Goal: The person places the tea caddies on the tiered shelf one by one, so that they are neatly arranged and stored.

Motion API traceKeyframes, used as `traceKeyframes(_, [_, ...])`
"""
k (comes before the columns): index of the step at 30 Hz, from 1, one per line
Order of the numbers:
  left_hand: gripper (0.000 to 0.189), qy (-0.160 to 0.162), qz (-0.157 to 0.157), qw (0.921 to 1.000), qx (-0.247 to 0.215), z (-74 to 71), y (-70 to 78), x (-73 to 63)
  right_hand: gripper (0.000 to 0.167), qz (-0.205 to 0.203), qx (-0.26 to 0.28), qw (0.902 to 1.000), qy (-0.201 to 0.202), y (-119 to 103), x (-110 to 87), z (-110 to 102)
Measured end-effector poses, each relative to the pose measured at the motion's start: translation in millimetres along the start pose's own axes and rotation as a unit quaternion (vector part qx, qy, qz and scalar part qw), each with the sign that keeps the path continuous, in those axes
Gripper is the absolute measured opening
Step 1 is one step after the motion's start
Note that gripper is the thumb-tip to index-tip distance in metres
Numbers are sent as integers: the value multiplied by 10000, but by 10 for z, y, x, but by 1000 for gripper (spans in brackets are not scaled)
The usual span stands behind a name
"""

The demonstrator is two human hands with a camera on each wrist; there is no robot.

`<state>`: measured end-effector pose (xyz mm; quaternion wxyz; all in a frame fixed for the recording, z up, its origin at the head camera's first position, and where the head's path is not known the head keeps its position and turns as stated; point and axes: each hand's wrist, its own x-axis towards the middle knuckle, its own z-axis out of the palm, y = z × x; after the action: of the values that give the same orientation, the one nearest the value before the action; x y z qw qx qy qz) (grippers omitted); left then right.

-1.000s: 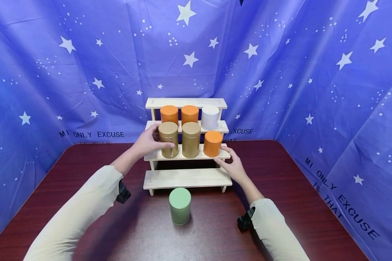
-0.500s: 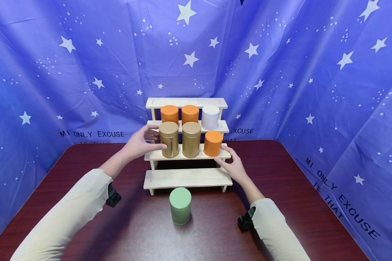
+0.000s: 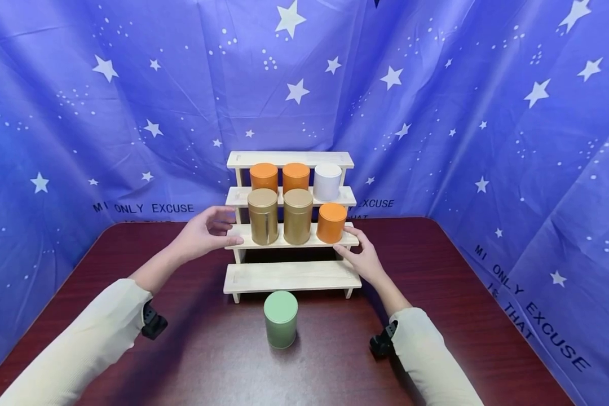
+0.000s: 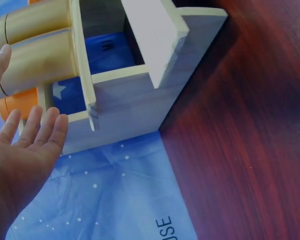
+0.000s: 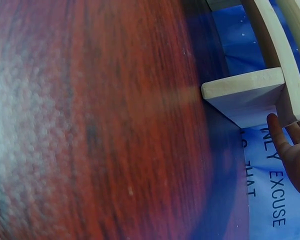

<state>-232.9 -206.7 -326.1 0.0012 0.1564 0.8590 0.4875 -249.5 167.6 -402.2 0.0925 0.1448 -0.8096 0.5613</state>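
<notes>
My left hand (image 3: pixel 203 234) is beside the left end of a stepped wooden shelf (image 3: pixel 291 276), fingers apart and holding nothing. Nearest to it stands a gold canister (image 3: pixel 263 220); in the left wrist view, a gap shows between the palm and the canister (image 4: pixel 40 62). A second gold canister (image 3: pixel 298 220) and an orange canister (image 3: pixel 331 225) share that tier. My right hand (image 3: pixel 365 259) grips the tier's right end beside the orange canister, thumb in front and fingers behind. In the right wrist view, part of that hand (image 5: pixel 297 157) shows at the board's end.
On the tier behind stand two orange canisters, one left (image 3: pixel 264 176) and one middle (image 3: pixel 296 176), and a white canister (image 3: pixel 327 183) at right. A green canister (image 3: pixel 281 321) stands on the dark red table (image 3: pixel 223 361) before the shelf. A starry blue cloth (image 3: pixel 182 101) hangs behind.
My left hand has let go of the left gold canister and drawn back to the left. The canister stays on its tier. My right hand has not moved.
</notes>
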Motion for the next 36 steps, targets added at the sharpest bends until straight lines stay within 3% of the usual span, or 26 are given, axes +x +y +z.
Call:
traceKeyframes(20, [66, -443, 293, 9980, -355, 312, -61, -224, 55, 69, 21, 10000, -3, -4, 4, -6])
traceKeyframes(30, [63, -880, 670, 9904, -834, 512, -144, -346, 55, 104, 72, 9999, -15, -15, 5, -3])
traceKeyframes(36, [64, -1105, 704, 9867, -958, 618, -194, -414, 55, 51, 108, 9999, -21, 2, 7, 3])
